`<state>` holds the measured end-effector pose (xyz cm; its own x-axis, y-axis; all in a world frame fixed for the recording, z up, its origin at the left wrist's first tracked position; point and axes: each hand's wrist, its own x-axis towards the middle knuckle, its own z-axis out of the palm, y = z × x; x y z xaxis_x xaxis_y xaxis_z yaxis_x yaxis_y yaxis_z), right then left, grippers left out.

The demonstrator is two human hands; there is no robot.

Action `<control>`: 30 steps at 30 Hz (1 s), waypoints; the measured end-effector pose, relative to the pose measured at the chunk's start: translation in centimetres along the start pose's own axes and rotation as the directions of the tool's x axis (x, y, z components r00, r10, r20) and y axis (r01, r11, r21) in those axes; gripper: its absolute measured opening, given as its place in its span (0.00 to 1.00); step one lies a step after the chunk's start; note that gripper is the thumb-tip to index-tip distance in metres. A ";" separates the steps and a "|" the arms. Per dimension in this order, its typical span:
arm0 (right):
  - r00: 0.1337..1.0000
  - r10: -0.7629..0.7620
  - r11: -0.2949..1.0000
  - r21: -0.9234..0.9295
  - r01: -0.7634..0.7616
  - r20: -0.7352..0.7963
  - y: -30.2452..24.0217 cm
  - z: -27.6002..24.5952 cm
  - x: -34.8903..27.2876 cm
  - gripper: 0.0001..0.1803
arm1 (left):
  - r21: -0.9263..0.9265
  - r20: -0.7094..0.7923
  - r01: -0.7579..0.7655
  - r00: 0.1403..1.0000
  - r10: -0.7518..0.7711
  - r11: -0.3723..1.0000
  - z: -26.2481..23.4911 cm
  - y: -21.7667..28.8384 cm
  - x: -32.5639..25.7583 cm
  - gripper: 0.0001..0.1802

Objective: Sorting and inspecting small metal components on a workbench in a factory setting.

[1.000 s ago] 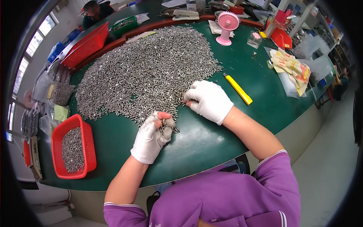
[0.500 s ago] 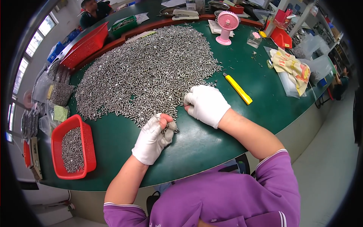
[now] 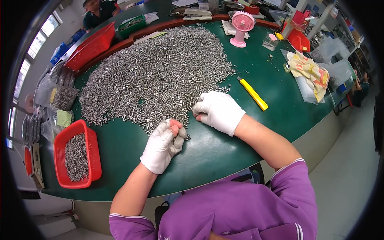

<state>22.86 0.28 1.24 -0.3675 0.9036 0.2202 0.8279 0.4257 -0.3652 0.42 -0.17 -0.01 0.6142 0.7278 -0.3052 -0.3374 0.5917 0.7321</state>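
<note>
Where the near fringe of the heap of small metal pins (image 3: 160,76) thins out at the centre of the frame, both gloved hands work within touching reach of it. That heap spreads from the frame's centre up and leftward across the green table (image 3: 224,148), broadest toward the upper middle; individual pins lie at every angle, so no common long axis can be stated. From the hands, the bulk of the pins lies upward in the picture.

Left hand (image 3: 162,145): curled into a loose fist at the lower edge of the heap, thumb tip showing through the white glove, a small clutch of pins gathered in the closed fingers. Its forearm enters from the lower left of the frame, wrist roughly straight.

Right hand (image 3: 218,110): palm down, fingers bent and pointing toward the frame's left, fingertips touching the loose pins at the fringe. Whether it has any pinched cannot be told. Its forearm crosses from the lower right, elbow bent, purple sleeve (image 3: 288,188) pushed above the elbow.

Both hands stand about equally near the fringe; the left sits lower in the frame, the right slightly higher and to the right.

Other items: a red basket (image 3: 60,140) partly filled with pins at the left, well apart from the left hand; a yellow utility knife (image 3: 253,93) just beside the right hand, on its upper right; a pink desk fan (image 3: 242,24) at the top.
</note>
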 end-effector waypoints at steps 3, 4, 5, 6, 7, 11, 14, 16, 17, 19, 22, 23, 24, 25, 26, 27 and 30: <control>1.000 -0.024 0.999 0.035 0.024 -0.003 -0.5 -0.1 0.2 0.06 | 0.031 0.015 0.019 1.000 -0.020 0.999 0.0 0.1 -0.1 0.07; 0.998 -0.044 0.997 0.062 0.047 -0.045 -0.7 -0.2 0.3 0.07 | 0.057 0.018 0.035 0.999 -0.036 0.998 0.1 0.2 -0.2 0.07; 0.990 -0.109 0.983 0.137 0.121 -0.094 -0.8 -0.2 0.3 0.07 | 0.087 0.027 0.045 0.999 -0.047 0.995 0.3 0.3 -0.2 0.08; 0.974 -0.172 0.958 0.208 0.200 -0.146 -0.8 -0.2 0.4 0.07 | 0.116 0.034 0.052 0.998 -0.056 0.992 0.4 0.3 -0.2 0.08; 0.966 -0.214 0.931 0.270 0.247 -0.145 -1.1 -0.4 0.3 0.07 | 0.142 0.052 0.068 0.996 -0.076 0.988 0.5 0.3 -0.2 0.09; 0.935 -0.333 0.894 0.272 0.355 -0.124 -1.7 -0.2 0.2 0.06 | 0.118 0.041 0.146 0.988 -0.152 0.982 0.5 0.3 -0.3 0.08; 0.922 -0.357 0.872 0.298 0.387 -0.151 -1.6 -0.1 0.2 0.06 | 0.127 0.054 0.139 0.988 -0.147 0.982 0.6 0.4 -0.3 0.07; 0.907 -0.361 0.853 0.316 0.415 -0.218 -1.4 0.3 0.1 0.08 | 0.133 0.024 0.134 0.990 -0.138 0.982 0.7 0.3 -0.3 0.07; 0.924 -0.317 0.868 0.327 0.374 -0.215 -1.3 0.1 0.2 0.08 | 0.145 0.048 0.110 0.992 -0.118 0.983 0.7 0.3 -0.2 0.07; 0.944 -0.210 0.904 0.318 0.286 -0.254 -0.7 -0.3 0.5 0.08 | 0.176 0.059 0.082 0.994 -0.093 0.981 0.4 0.3 -0.1 0.10; 0.959 -0.044 0.965 0.234 0.114 -0.282 0.1 -0.5 0.6 0.07 | 0.136 0.014 0.056 0.998 -0.059 0.989 0.4 0.2 -0.2 0.11; 0.959 -0.045 0.965 0.236 0.114 -0.280 0.2 -0.4 0.7 0.07 | 0.126 0.010 0.067 0.998 -0.069 0.990 0.3 0.2 -0.2 0.11; 0.956 -0.013 0.975 0.208 0.077 -0.292 0.4 -0.3 0.7 0.07 | 0.126 0.012 0.067 0.998 -0.069 0.990 0.2 0.2 -0.2 0.11; 0.952 0.017 0.983 0.181 0.040 -0.305 0.5 -0.3 0.7 0.06 | 0.122 0.029 0.061 0.997 -0.065 0.991 0.0 0.1 -0.2 0.11; 0.952 0.017 0.983 0.181 0.040 -0.305 0.5 -0.2 0.7 0.06 | 0.119 0.045 0.055 0.997 -0.061 0.991 -0.1 0.1 -0.2 0.12; 0.953 0.015 0.992 0.126 0.025 -0.302 0.4 -0.2 0.7 0.06 | 0.119 0.048 0.056 0.997 -0.062 0.991 0.0 0.2 -0.2 0.12; 0.971 0.012 0.999 0.050 0.000 -0.238 0.6 0.0 0.5 0.06 | 0.125 0.044 0.050 0.997 -0.056 0.991 0.3 0.6 -0.4 0.14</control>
<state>23.17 0.96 1.18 -0.2460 0.8712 0.4248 0.8056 0.4275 -0.4102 0.19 -0.19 0.68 0.6627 0.6777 -0.3185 -0.2147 0.5795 0.7862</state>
